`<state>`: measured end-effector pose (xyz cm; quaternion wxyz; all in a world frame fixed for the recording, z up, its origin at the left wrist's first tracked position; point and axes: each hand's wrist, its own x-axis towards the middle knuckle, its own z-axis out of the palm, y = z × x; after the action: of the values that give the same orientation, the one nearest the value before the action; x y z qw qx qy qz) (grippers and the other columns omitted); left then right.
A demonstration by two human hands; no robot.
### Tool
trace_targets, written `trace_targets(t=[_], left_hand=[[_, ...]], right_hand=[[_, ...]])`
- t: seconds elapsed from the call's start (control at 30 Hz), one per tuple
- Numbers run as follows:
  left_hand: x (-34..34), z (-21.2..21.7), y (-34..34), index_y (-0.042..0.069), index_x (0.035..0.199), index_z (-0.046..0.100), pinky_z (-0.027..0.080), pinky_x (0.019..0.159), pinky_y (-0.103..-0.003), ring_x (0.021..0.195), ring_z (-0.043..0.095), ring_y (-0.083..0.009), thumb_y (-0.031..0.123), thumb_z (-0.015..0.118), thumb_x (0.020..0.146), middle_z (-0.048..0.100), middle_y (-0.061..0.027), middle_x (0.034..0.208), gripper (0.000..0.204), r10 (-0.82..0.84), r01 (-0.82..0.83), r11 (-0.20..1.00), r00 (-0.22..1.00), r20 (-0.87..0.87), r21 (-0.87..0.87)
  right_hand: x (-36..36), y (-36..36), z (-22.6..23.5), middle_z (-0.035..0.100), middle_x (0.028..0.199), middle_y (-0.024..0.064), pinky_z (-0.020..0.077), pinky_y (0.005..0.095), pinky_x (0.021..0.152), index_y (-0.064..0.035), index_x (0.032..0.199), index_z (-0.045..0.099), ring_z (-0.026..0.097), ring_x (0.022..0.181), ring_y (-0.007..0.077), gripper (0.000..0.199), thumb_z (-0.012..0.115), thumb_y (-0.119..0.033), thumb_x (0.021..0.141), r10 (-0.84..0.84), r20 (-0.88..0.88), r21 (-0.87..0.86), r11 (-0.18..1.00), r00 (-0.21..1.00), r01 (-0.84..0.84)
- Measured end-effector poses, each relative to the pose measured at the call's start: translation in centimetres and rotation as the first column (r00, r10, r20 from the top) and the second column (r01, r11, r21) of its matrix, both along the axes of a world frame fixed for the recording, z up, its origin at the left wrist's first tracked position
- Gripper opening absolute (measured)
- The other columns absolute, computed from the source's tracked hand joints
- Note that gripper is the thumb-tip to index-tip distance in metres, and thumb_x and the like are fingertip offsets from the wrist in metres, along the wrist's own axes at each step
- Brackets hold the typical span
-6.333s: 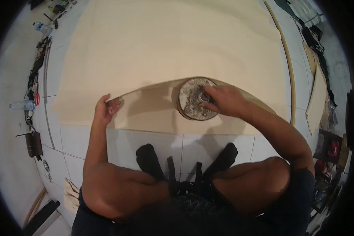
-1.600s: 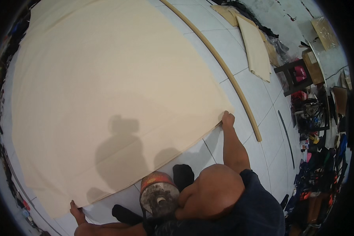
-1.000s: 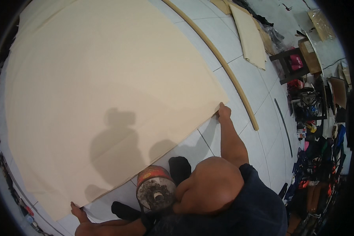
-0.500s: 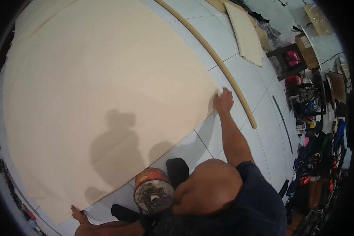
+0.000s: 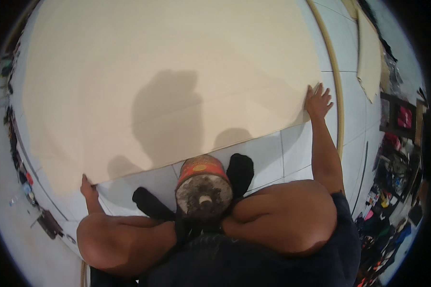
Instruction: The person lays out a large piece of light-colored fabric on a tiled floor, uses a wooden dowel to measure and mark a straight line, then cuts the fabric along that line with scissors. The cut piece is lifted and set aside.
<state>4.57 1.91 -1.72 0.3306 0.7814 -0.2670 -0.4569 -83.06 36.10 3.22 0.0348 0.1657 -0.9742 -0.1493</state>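
Note:
A large cream cloth (image 5: pixel 244 57) lies spread over the tiled floor in front of me, its near edge running between my two hands. My left hand (image 5: pixel 88 189) grips the near edge toward its left end, thumb on top and the other fingers mostly hidden. At the right near corner, my right hand (image 5: pixel 319 101) rests with fingers stretched and spread, the thumb side touching the cloth's edge. Shadows fall across the cloth's middle, and a faint crease runs over it.
Between my dark-covered feet (image 5: pixel 240 173) stands a round orange can (image 5: pixel 201 168) with a grey, crusted top and short stub. A long tan tube (image 5: pixel 336 71) lies right of the cloth. Farther right are a folded cream cloth (image 5: pixel 368 48), a dark stool (image 5: pixel 392 117) and piled clutter (image 5: pixel 392 191).
The view has turned, so the cloth's near edge lies more level. My right hand's fingers have spread out from a closer grip on the corner. My left hand remains at the edge.

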Motion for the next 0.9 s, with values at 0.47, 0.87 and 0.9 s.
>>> trace_targets(t=[0.47, 0.87, 0.9], left_hand=[[-3.1, 1.8, 1.6, -0.014, 0.108, 0.05, 0.05, 0.07, -0.041, 0.086, 0.06, -0.0269, 0.027, 0.068, 0.082, 0.061, -0.0184, 0.099, 0.052, 0.164, -0.128, 0.981, 0.949, 0.269, -0.147], [3.5, 1.0, -0.9, -0.006, 0.117, 0.059, 0.049, 0.085, -0.037, 0.097, 0.062, -0.025, 0.016, 0.067, 0.084, 0.065, -0.0157, 0.109, 0.04, 0.406, -0.423, 0.789, 0.903, -0.139, -0.445], [4.7, 1.6, -2.1, -0.005, 0.114, 0.06, 0.051, 0.079, -0.037, 0.089, 0.063, -0.0235, 0.015, 0.067, 0.085, 0.066, -0.0137, 0.104, 0.036, 0.403, -0.459, 0.755, 0.888, -0.222, -0.468]], right_hand=[[19.8, -5.4, 2.2, 0.021, 0.155, 0.0218, 0.0269, 0.0599, 0.109, -0.017, 0.151, 0.028, 0.022, 0.141, 0.0453, 0.066, 0.05, -0.045, 0.096, 0.614, 0.329, -0.128, 0.782, 0.718, -0.61], [20.7, -8.4, 7.1, 0.014, 0.151, 0.0358, 0.034, 0.056, 0.106, -0.0102, 0.154, 0.001, 0.031, 0.135, 0.0508, 0.1, 0.055, -0.06, 0.087, 0.383, 0.706, 0.13, 0.757, 0.596, -0.641], [20.4, -8.9, 8.2, 0.013, 0.151, 0.0363, 0.0332, 0.0567, 0.107, -0.009, 0.153, 0.0, 0.03, 0.136, 0.0511, 0.105, 0.057, -0.064, 0.084, 0.35, 0.735, 0.176, 0.728, 0.581, -0.662]])
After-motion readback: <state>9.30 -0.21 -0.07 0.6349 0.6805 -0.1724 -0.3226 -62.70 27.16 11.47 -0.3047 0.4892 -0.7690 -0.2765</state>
